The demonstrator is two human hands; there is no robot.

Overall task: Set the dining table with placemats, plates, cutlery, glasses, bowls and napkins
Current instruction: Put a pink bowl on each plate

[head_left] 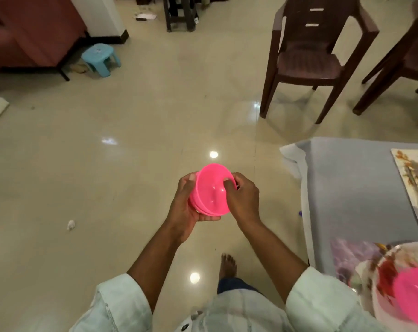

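A small stack of pink plastic bowls (211, 191) is held tilted in front of me, above the floor. My left hand (185, 207) cups the stack from below and the left side. My right hand (242, 200) pinches the rim of the top bowl, fingers inside it. The dining table (346, 188), under a pale grey cloth, is to my right. On it at the bottom right a floral plate (380, 271) lies on a placemat (346, 257) and carries another pink bowl (413, 295). A second floral placemat (413, 178) lies farther back at the right edge.
Two dark brown chairs (308, 58) (404, 61) stand beyond the table. A blue stool (100, 58) and a red sofa (30, 32) are at the back left. A scrap of paper (70, 225) lies on the glossy tiled floor (131, 140). My bare foot (228, 264) is below the hands.
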